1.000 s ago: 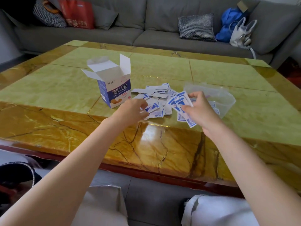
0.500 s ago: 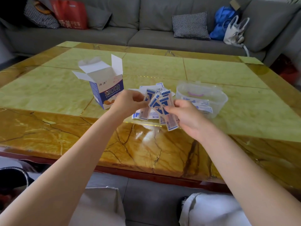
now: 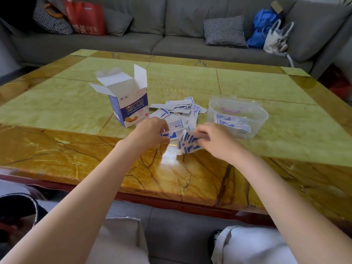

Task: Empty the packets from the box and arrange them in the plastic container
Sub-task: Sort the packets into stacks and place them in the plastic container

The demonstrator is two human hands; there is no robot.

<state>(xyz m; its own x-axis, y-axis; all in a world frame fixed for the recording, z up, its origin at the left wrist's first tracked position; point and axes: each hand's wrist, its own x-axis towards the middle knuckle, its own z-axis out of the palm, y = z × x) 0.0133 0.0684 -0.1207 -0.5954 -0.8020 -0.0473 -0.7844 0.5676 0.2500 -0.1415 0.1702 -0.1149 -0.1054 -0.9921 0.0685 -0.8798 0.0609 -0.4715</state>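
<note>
A blue and white box (image 3: 131, 105) stands upright with its flaps open on the marble table (image 3: 57, 111). Right of the box lies a loose pile of blue and white packets (image 3: 181, 111). My right hand (image 3: 215, 139) grips a fanned stack of packets (image 3: 187, 143) low over the table's front part. My left hand (image 3: 150, 131) reaches into the near edge of the pile, its fingers curled on a packet (image 3: 171, 134). A clear plastic container (image 3: 238, 117) stands to the right with several packets inside it.
A grey sofa (image 3: 171, 40) runs along the far side of the table, with a checked cushion (image 3: 224, 31), a red bag (image 3: 85, 18), a blue bag (image 3: 261, 25) and a white handbag (image 3: 276, 37) on it. My knees show below the table's front edge.
Both hands have come down from in front of me to the table. My left hand has gone back to the pile; the right still holds its stack.
</note>
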